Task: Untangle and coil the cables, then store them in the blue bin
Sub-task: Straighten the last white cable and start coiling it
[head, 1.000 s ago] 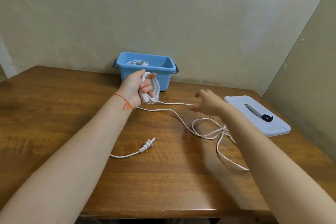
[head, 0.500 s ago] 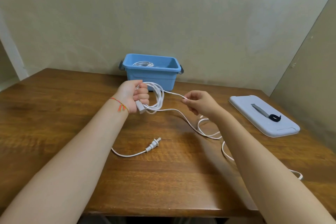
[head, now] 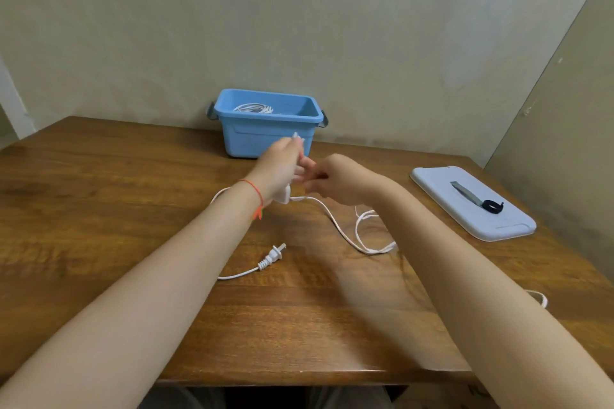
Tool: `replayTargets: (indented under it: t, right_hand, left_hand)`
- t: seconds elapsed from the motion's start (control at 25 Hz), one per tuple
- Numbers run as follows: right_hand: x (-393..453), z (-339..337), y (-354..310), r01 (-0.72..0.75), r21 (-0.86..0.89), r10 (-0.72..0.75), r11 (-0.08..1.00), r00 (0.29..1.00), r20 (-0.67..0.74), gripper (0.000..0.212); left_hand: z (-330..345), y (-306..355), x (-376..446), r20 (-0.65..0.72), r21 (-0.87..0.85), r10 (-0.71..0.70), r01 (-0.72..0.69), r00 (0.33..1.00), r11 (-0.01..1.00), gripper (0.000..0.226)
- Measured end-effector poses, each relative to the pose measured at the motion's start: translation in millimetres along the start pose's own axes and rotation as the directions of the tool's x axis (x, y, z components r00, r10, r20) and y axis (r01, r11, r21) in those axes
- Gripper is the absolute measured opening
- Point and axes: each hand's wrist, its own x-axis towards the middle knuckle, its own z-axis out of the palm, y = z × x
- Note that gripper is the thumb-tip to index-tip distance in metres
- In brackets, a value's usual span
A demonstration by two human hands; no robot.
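My left hand point(head: 277, 168) grips coiled loops of a white power cable point(head: 339, 229) in front of the blue bin point(head: 265, 136). A white block on the cable hangs just under that hand. My right hand point(head: 335, 181) meets the left one, fingers curled, pinching the cable against the coil. The rest of the cable trails in loose loops across the wooden table point(head: 99, 209) to the right, under my right forearm. Its two-pin plug point(head: 274, 256) lies loose on the table between my arms. Inside the bin lies another coiled white cable point(head: 254, 108).
The bin stands at the table's back edge against the wall. A pale lid point(head: 465, 206) lies flat at the right with a grey and black strap point(head: 478, 201) on it. A wall panel closes the right side.
My right hand has swung left with a length of cable and now meets my left hand at the coil. The loose loops on the table have shrunk.
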Motion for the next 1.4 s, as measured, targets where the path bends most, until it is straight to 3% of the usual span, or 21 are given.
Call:
replayTargets:
  t: [0.08, 0.16, 0.2, 0.28, 0.32, 0.4, 0.48, 0.52, 0.6, 0.68, 0.76, 0.8, 0.84, 0.88, 0.96, 1.04, 1.08, 1.16, 1.2, 1.32, 1.4]
  right_hand:
    - [-3.9, -4.1, -5.9, -0.036, 0.312, 0.041, 0.949, 0.999, -0.01, 0.017]
    - [-9.9, -8.3, -1.9, -0.082, 0.6, 0.051, 0.796, 0.996, 0.069, 0.007]
    - [-11.9, -11.8, 5.3, -0.114, 0.665, 0.043, 0.738, 0.992, 0.122, 0.005]
    - [-16.6, -22.9, 23.1, -0.165, 0.649, 0.05, 0.743, 0.98, 0.192, 0.012]
    - [-19.6, -28.5, 31.3, -0.171, 0.63, 0.059, 0.757, 0.979, 0.195, 0.012]
    - [-23.5, -35.4, 46.5, -0.172, 0.679, 0.074, 0.714, 0.982, 0.171, 0.01]
    - [-24.6, -32.7, 54.7, -0.161, 0.753, 0.118, 0.638, 0.987, 0.11, 0.01]
    - [-23.6, -28.6, 57.1, -0.153, 0.77, 0.143, 0.619, 0.986, 0.081, 0.011]
    - [-20.9, -19.9, 63.2, -0.173, 0.775, 0.19, 0.608, 0.979, 0.069, 0.016]
    - [-21.4, -12.6, 74.7, -0.236, 0.749, 0.243, 0.619, 0.964, 0.103, 0.018]
    - [-26.6, -8.8, 90.0, -0.302, 0.726, 0.324, 0.618, 0.939, 0.116, 0.017]
    - [-29.8, -7.4, 96.9, -0.323, 0.72, 0.371, 0.615, 0.923, 0.097, 0.016]
    - [-32.0, -6.2, 101.5, -0.336, 0.699, 0.412, 0.631, 0.909, 0.065, 0.015]
    - [-32.1, -5.2, 102.2, -0.353, 0.642, 0.439, 0.681, 0.898, 0.027, 0.014]
    - [-27.1, -6.0, 90.1, -0.372, 0.355, 0.401, 0.857, 0.916, -0.009, 0.013]
    - [-18.8, -7.8, 64.7, -0.249, 0.055, 0.244, 0.967, 0.966, 0.083, 0.01]
    - [-16.1, -9.8, 49.6, -0.171, 0.003, 0.169, 0.985, 0.975, 0.141, 0.01]
    - [-13.8, -14.4, 25.2, -0.061, 0.063, 0.049, 0.996, 0.983, 0.178, 0.017]
    - [-13.1, -16.4, 18.2, -0.027, 0.134, 0.007, 0.991, 0.989, 0.144, 0.021]
    - [-13.7, -18.1, 13.9, 0.02, 0.343, -0.019, 0.939, 1.0, -0.007, 0.027]
    - [-14.5, -15.1, 14.4, 0.038, 0.461, -0.026, 0.886, 0.999, -0.034, 0.026]
  left_hand:
    - [5.5, -4.3, -2.6, 0.018, 0.286, 0.089, -0.09, 0.996, 0.954, 0.035]
    - [2.0, -6.6, -1.3, 0.031, 0.387, 0.079, -0.085, 0.996, 0.918, 0.036]
    - [-1.5, -7.1, 0.6, 0.047, 0.421, 0.059, -0.073, 0.997, 0.904, 0.036]
    - [-10.7, -7.0, 0.2, 0.136, 0.431, -0.04, -0.023, 0.99, 0.902, 0.037]
    - [-17.5, -6.3, -1.1, 0.223, 0.381, -0.131, 0.038, 0.966, 0.924, 0.04]
    - [-33.9, -5.2, -4.5, 0.483, 0.164, -0.272, 0.219, 0.832, 0.962, 0.051]
    - [-45.0, -5.4, -8.2, 0.681, -0.122, -0.222, 0.408, 0.697, 0.905, 0.051]
    - [-46.8, -8.8, -5.8, 0.701, -0.258, -0.158, 0.455, 0.695, 0.852, 0.049]
    - [-44.6, -12.9, -1.0, 0.62, -0.481, -0.1, 0.477, 0.778, 0.736, 0.049]
    - [-47.4, -23.7, 11.7, 0.434, -0.686, -0.163, 0.442, 0.886, 0.578, 0.053]
    - [-60.4, -34.8, 23.6, 0.244, -0.872, -0.301, 0.344, 0.922, 0.347, 0.055]
    - [-67.6, -39.4, 29.0, 0.162, -0.925, -0.36, 0.268, 0.919, 0.268, 0.054]
    - [-71.8, -42.6, 32.5, 0.085, -0.946, -0.4, 0.199, 0.912, 0.254, 0.053]
    - [-72.5, -43.4, 34.7, 0.03, -0.942, -0.415, 0.165, 0.909, 0.292, 0.053]
    - [-62.1, -37.3, 34.8, -0.015, -0.898, -0.382, 0.155, 0.924, 0.411, 0.05]
    - [-42.0, -24.7, 26.4, -0.025, -0.818, -0.309, 0.158, 0.951, 0.553, 0.044]
    - [-32.4, -18.2, 20.1, -0.044, -0.718, -0.261, 0.151, 0.964, 0.68, 0.041]
    - [-17.4, -8.5, 6.9, -0.026, -0.372, -0.128, 0.109, 0.991, 0.922, 0.035]
    - [-13.1, -5.9, 1.9, 0.047, -0.221, -0.076, 0.084, 0.996, 0.972, 0.033]
    - [-11.4, -4.7, -4.5, 0.313, -0.02, -0.108, 0.12, 0.944, 0.993, 0.031]
    - [-14.3, -6.5, -1.5, 0.365, 0.083, -0.184, 0.165, 0.913, 0.983, 0.029]
